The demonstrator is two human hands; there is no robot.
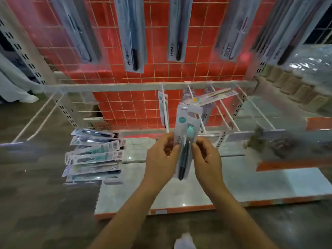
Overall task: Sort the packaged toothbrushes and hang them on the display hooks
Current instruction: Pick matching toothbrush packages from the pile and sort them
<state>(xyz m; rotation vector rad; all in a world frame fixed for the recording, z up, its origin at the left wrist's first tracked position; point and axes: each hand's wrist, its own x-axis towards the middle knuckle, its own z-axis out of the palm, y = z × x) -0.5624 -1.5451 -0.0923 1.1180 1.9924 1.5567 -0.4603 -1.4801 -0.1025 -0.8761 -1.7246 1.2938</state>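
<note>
Hanging packs point(132, 35) cut off at top (print blurred).

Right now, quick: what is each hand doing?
Left hand: holding the toothbrush pack by its left edge.
Right hand: pinching the same pack's right edge.

Two hands point(161, 159), many toothbrush packs point(95, 157)

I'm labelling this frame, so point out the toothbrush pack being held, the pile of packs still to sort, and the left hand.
held toothbrush pack point(186, 126): head view, upper card above the teal bristles.
pile of packs point(95, 157): head view, middle of the stack.
left hand point(161, 159): head view, back of the hand.
</note>
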